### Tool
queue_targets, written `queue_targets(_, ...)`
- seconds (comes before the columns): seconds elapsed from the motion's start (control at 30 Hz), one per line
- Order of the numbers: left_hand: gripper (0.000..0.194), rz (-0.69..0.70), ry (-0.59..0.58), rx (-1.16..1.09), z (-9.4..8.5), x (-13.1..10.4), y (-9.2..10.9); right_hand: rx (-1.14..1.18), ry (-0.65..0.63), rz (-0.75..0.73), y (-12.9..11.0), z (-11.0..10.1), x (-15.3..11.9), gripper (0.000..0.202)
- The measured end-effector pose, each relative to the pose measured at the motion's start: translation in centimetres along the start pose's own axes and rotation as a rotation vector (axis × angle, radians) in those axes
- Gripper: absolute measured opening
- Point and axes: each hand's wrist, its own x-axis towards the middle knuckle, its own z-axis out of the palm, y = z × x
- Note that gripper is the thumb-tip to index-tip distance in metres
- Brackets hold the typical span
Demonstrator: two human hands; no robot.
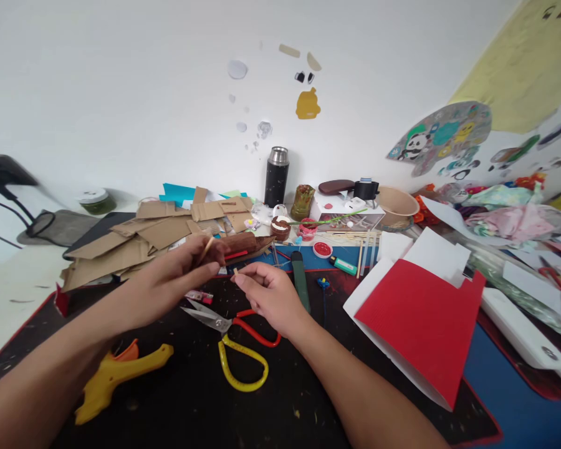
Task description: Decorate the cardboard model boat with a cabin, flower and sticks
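My left hand is partly closed around a thin tan stick, which pokes up between its fingers. Thumb and fingertips of my right hand pinch a small tan piece, perhaps wood; its exact kind is hard to make out. The hands are close together but apart, above the dark mat. Below them lie open scissors with one red and one yellow handle. A yellow glue gun with an orange trigger rests under my left forearm. Behind my fingers is a brown rolled object, partly hidden.
Cardboard pieces are heaped at the left. A black thermos stands by the wall. Red corrugated paper lies at the right, beside a white oblong case. A green utility knife and a teal lighter lie beyond my right hand.
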Motion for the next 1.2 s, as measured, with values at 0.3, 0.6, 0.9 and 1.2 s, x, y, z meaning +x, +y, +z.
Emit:
queue_targets(0.3,0.053,-0.057,-0.001,-0.053,0.6,-0.7,1.5,0.195,0.061,0.029,-0.8,0.0,-0.2,0.048)
queue_targets(0.6,0.062,-0.118,-0.075,-0.255,3.2,-0.7,1.3,0.298,0.041,0.012,-0.6,0.0,-0.2,0.051)
queue_targets(0.9,0.1,-0.221,-0.107,-0.38,4.6,-0.9,1.4,0.329,0.013,0.034,-0.5,0.1,-0.2,0.052)
queue_targets(1.2,0.103,-0.248,-0.169,-0.432,5.1,-1.2,1.0,0.298,0.0,0.032,-0.6,0.2,-0.4,0.049)
